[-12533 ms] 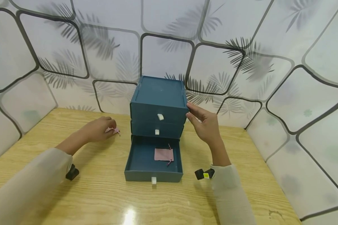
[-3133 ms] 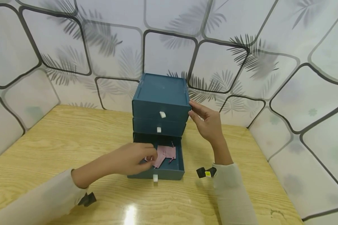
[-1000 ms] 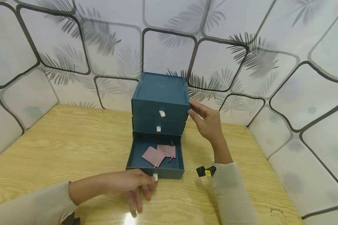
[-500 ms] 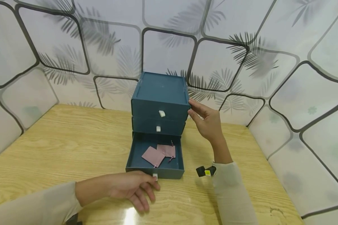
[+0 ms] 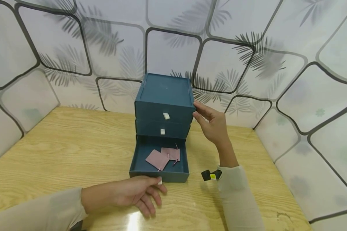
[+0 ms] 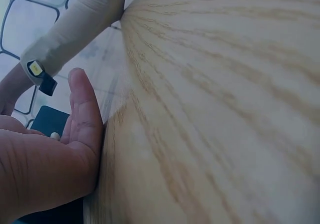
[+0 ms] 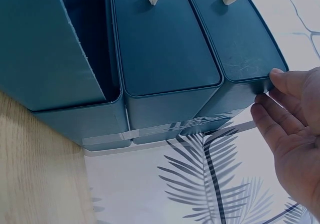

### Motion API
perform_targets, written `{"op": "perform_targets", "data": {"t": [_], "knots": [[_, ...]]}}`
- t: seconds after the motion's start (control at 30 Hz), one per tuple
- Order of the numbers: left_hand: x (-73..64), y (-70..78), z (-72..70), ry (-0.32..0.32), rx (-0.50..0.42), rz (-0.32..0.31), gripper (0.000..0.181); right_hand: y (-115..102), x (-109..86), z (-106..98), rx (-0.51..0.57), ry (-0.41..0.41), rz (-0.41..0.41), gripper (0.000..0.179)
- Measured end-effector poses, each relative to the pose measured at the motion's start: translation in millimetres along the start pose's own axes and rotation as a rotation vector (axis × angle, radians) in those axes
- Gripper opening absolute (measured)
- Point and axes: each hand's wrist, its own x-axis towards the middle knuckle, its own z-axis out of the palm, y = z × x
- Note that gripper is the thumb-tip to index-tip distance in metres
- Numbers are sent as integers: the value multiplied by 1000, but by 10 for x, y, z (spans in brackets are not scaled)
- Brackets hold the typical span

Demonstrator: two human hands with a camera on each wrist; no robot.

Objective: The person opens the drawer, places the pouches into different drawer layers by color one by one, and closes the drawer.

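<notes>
A dark blue drawer box [image 5: 164, 89] stands on the wooden table, its bottom drawer [image 5: 138, 163] pulled out. Two pink drawstring pouches lie flat in that drawer; the left pouch [image 5: 156, 159] overlaps the right pouch [image 5: 171, 154]. At the drawer's front, my left hand [image 5: 134, 192] pinches the white pull tab [image 5: 160, 182] between thumb and index finger, with the other fingers loosely extended below. My right hand [image 5: 212, 125] touches the box's upper right front corner with thumb and fairly straight fingertips, also visible in the right wrist view.
The middle drawer [image 7: 165, 44] and top drawer [image 7: 245, 39] are closed, each with a white tab. Clear tape [image 7: 150, 131] runs along the box's side. A patterned wall covering [image 5: 173, 51] rises behind the table [image 5: 75, 141] and at both sides.
Earlier the left hand picked up a pouch from the table at left and laid it in the drawer. It then came down to the drawer's tab. The right hand kept its place.
</notes>
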Motion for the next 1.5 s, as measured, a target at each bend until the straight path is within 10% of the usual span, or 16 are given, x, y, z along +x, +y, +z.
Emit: {"op": "perform_targets", "data": {"t": [0.7,1.5], "knots": [[23,15,62,121,38,21,38,-7,0,-7,-7,4,-10,37],[38,30,29,114,73,63,35,-1,-13,-4,-9,-3,-10,39]]}}
